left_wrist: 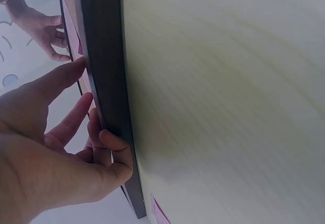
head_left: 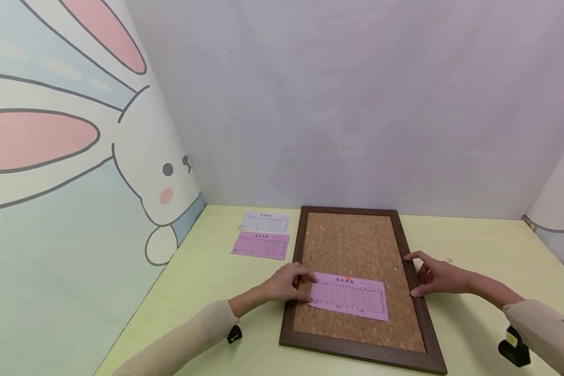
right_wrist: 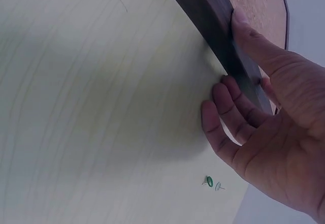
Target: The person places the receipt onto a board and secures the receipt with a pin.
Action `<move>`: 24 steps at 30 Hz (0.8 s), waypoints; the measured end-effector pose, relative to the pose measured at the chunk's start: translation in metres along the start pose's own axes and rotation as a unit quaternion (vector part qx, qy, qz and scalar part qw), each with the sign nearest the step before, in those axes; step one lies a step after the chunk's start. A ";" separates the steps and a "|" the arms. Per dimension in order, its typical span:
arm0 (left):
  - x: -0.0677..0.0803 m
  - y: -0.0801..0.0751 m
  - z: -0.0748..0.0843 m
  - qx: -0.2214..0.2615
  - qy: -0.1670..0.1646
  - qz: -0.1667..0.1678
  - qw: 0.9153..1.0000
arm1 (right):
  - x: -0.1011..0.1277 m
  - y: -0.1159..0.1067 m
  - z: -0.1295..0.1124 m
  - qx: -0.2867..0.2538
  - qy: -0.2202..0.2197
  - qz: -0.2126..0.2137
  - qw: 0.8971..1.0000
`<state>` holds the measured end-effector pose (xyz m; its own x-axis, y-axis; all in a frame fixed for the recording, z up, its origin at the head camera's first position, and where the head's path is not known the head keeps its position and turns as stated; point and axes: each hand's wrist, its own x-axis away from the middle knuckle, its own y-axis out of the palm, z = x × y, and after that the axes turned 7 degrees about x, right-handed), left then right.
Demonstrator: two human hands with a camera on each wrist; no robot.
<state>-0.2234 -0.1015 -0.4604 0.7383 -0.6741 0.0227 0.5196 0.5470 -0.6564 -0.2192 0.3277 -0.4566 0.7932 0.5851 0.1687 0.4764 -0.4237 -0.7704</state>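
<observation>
- Now the cork board (head_left: 357, 245) is held at both sides as it lies flat on the counter (head_left: 489, 245).
- The left hand (head_left: 286, 284) is curled round the dark frame on its own side; in the left wrist view the fingers (left_wrist: 114, 148) are hooked on the frame edge.
- The right hand (head_left: 437, 277) is wrapped on the other frame edge, thumb on top and fingers (right_wrist: 233, 107) pressed along the outside.
- A pink paper (head_left: 350, 296) is pinned on the cork between the two hands, with an orange pin (head_left: 348, 280) at its top.
- The board is best moved with both hands pushed evenly, so it is not twisted.
- The frame should be kept low and slid slowly, so the paper is not shaken loose.
- Two small pins (right_wrist: 213, 183) lie just below the right hand, and they should not be bumped.
</observation>
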 end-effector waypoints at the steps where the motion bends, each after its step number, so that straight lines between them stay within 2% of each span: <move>1: 0.000 -0.001 0.000 -0.001 0.001 -0.003 1.000 | 0.000 0.001 0.001 -0.009 -0.002 0.000 1.000; 7: 0.000 -0.005 0.000 0.004 -0.002 -0.021 1.000 | 0.000 0.004 0.005 -0.051 -0.003 0.002 0.999; 12: -0.003 -0.006 -0.001 0.006 0.005 -0.030 1.000 | 0.002 0.005 0.012 -0.092 0.027 0.007 0.995; 15: -0.004 -0.009 -0.002 0.033 -0.003 -0.037 0.999 | 0.001 0.005 0.014 -0.099 0.043 0.004 0.994; 17: -0.003 -0.013 -0.002 0.056 -0.015 -0.033 0.998 | 0.000 0.005 0.015 -0.100 0.046 0.002 0.994; 20: -0.001 -0.020 -0.003 0.088 -0.041 -0.007 0.995 | -0.003 0.005 0.014 -0.103 0.045 0.001 0.994; 24: 0.002 -0.029 -0.004 0.098 -0.072 0.015 0.992 | -0.004 0.004 0.012 -0.113 0.054 -0.005 0.992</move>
<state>-0.2384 -0.1206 -0.4447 0.8014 -0.5857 0.1211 0.5591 0.6619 -0.4992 -0.2251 0.3325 -0.4677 0.8182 0.5176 0.2501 0.5477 -0.5698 -0.6127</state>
